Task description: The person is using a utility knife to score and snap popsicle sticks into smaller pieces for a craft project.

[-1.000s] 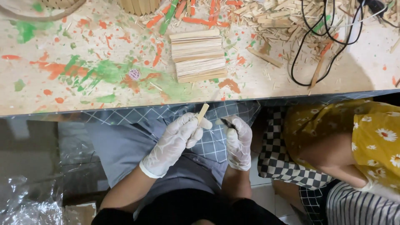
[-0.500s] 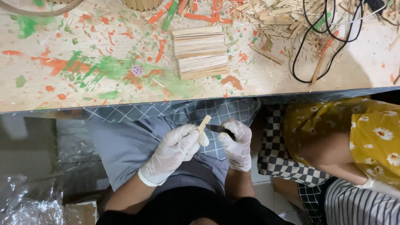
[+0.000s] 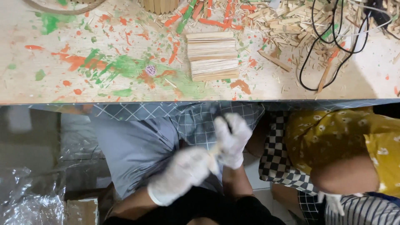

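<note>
A small pale wooden stick (image 3: 214, 151) is gripped between both gloved hands, low over the lap and well below the bench (image 3: 104, 89) edge. The left hand (image 3: 183, 173) is blurred but appears closed around the stick's lower end; the right hand (image 3: 231, 139) is closed just above it, and whether a tool is held there cannot be told. A neat stack of sticks (image 3: 212, 56) lies on the bench well above the hands. The stick could be dropped into the lap or snapped if the grip shifts during such quick handling, and a gloved finger could be nicked.
</note>
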